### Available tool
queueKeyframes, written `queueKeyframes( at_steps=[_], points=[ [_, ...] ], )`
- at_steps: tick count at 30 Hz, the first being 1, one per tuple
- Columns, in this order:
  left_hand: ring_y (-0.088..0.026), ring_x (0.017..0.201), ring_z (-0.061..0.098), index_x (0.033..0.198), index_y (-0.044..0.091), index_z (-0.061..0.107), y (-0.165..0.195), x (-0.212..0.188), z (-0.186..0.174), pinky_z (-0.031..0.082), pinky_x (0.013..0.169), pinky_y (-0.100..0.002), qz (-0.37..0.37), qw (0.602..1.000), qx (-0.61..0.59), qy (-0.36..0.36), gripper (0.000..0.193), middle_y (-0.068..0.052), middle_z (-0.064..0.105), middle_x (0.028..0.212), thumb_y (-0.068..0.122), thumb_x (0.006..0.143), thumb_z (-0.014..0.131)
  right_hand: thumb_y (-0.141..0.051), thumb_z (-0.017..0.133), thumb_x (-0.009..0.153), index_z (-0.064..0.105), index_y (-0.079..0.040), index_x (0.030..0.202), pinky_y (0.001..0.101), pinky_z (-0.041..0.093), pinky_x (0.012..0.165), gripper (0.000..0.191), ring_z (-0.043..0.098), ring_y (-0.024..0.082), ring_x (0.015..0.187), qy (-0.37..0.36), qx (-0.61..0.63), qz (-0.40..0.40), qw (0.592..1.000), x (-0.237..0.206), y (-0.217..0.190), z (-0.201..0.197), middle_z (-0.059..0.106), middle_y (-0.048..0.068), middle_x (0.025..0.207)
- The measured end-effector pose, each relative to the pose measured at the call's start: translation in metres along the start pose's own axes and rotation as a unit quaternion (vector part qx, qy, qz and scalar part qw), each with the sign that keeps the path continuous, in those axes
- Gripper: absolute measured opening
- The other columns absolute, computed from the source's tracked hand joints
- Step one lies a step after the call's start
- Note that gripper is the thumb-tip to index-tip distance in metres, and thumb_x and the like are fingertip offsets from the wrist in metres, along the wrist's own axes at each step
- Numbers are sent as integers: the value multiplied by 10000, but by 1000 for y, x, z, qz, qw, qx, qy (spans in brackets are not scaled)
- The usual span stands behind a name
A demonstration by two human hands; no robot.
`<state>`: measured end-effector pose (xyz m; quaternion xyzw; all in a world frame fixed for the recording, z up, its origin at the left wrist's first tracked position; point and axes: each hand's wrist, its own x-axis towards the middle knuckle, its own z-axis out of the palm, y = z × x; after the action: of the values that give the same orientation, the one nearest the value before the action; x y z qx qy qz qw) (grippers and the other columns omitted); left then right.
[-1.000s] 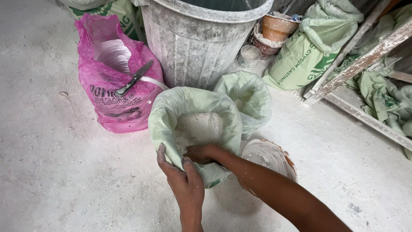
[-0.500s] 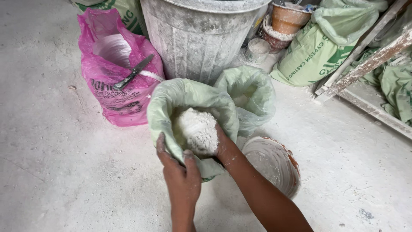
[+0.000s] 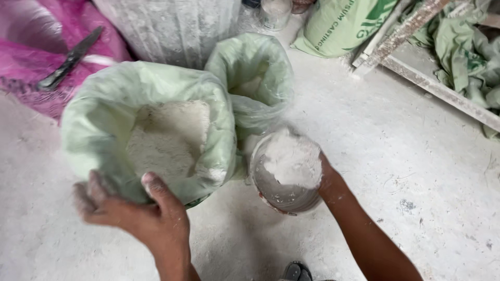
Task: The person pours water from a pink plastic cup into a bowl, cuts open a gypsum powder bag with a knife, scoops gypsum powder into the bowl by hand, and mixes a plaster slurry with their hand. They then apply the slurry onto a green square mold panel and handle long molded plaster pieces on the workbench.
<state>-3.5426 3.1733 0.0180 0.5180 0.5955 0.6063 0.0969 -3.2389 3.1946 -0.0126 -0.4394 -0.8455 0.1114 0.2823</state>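
My left hand grips the near rim of an open pale green sack with white powder inside. Just right of it, my right hand is over a round, powder-caked bowl on the floor. It carries a heaped handful of the white powder, which hides most of the fingers. A second, smaller green sack stands open behind the bowl, touching the first sack.
A pink bag with a dark-handled tool on it lies at the far left. A grey metal bin stands behind the sacks. At the right are a printed green sack, wooden planks and green cloth.
My right hand has come out of the big sack with a handful of powder and moved right, over the bowl. The camera has moved closer. My left hand keeps its hold on the sack's rim.
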Motion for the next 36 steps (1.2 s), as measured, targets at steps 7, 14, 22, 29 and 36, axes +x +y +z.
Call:
queueKeyframes(
  at_steps=[7,14,22,29,36],
  points=[
    [-400,1552,220,1584,-65,262,-9,-17,10,314,1249,-544,35,997,75,7,633,-249,151,1577,327,1195,570,-230,612,830,583,-114,1125,438,500,931,318,616,305,1120,27,551,517,654,-88,82,52,621,131,1144],
    [-377,1563,295,1630,-72,194,-16,-13,9,278,1307,-516,-42,999,-29,13,675,-267,240,1616,243,1154,553,-229,574,870,567,-78,1325,442,496,1038,480,628,308,1221,-137,322,556,754,-76,99,43,649,183,1291],
    [-346,1468,411,1594,-90,193,-23,5,19,337,1253,-428,-115,970,-212,13,680,-269,333,1591,71,983,445,-287,539,999,506,18,1387,473,430,1072,494,563,357,1237,-102,69,230,965,79,2,44,582,257,1346],
    [-389,1551,304,1576,-100,183,-35,6,22,220,1290,-474,-72,971,-217,64,636,-298,258,1637,-24,991,421,-424,573,910,745,-1,1004,480,484,998,466,650,397,1084,-197,-192,216,937,201,-4,153,714,221,1112],
    [-402,1507,341,1532,-84,173,-48,-2,24,280,1246,-475,-83,958,-267,61,610,-294,243,1587,-60,971,413,-447,567,860,702,-77,1169,457,525,965,501,688,339,1072,-347,-50,287,891,189,-2,187,736,191,1107]
  ],
)
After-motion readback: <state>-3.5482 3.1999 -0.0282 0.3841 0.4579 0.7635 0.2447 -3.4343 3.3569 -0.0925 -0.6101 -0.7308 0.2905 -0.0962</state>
